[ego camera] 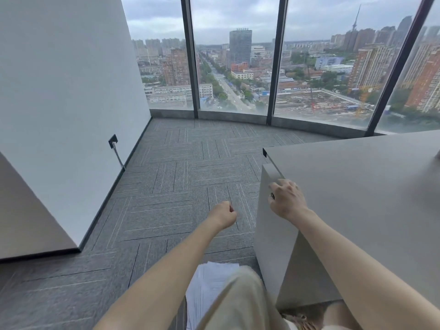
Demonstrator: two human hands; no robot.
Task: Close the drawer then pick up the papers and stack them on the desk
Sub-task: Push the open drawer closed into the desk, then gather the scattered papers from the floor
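The grey drawer front (271, 229) stands upright along the left edge of the grey desk (369, 186), with a thin dark gap showing at its far top corner. My right hand (287, 198) lies on the drawer front's top edge, fingers curled over it onto the desk side. My left hand (225, 214) hangs in the air above the carpet as a loose fist with nothing in it. White papers (209, 282) lie spread on the carpet near my feet, partly hidden by my leg in beige trousers.
Grey carpet tiles (166, 186) cover the floor ahead. A white wall (71, 103) with a socket and cable (112, 141) runs along the left, with another grey surface (23, 222) in front of it. Floor-to-ceiling windows (233, 67) close the far side.
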